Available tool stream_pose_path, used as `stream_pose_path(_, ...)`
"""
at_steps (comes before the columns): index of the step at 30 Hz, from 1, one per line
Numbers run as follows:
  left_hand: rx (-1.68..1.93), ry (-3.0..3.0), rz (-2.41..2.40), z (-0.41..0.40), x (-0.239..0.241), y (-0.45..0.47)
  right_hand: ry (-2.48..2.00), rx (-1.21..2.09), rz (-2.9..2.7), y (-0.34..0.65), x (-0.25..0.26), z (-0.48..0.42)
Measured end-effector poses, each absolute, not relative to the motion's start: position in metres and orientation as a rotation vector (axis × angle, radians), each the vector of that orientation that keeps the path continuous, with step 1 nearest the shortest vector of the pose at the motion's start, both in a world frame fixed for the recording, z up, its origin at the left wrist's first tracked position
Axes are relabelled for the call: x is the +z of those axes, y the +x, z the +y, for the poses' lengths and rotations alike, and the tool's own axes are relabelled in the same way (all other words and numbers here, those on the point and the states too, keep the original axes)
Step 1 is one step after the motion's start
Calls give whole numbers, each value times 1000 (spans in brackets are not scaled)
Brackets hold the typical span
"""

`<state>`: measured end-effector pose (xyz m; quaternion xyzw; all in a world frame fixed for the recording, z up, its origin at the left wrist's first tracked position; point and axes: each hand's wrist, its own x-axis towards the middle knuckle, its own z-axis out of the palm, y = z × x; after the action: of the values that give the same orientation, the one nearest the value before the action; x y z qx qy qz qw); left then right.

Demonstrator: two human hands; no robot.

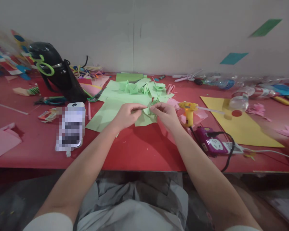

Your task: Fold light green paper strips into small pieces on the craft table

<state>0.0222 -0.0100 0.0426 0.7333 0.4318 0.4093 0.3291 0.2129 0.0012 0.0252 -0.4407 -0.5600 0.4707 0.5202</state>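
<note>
Both my hands meet over light green paper at the middle of the red table. My left hand (130, 115) pinches a small piece of green paper (146, 111) between thumb and forefinger. At its other side my right hand (166, 115) grips the same piece with its fingertips. Larger green sheets (108, 110) lie flat beneath and to the left. Several folded green paper pieces (137, 87) stand on the sheets just behind my hands. The exact fold of the held piece is partly hidden by my fingers.
A yellow glue gun (189, 113) with a glue stick in it stands right of my hand, near a purple power socket (208, 141) and cord. To the left are a phone (72, 128), a black bottle (59, 72) and pliers (51, 101). Yellow paper (245, 128) and plastic bottles (239, 102) lie right.
</note>
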Motion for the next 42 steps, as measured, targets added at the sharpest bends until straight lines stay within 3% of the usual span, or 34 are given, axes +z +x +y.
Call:
stream_pose_path(34,1141,1835,1224,-8,42,23,-1080,1217,-1331,212,29,1)
stream_pose_path(42,1073,1902,1249,-11,48,18,-1116,1205,-1655,224,36,-2)
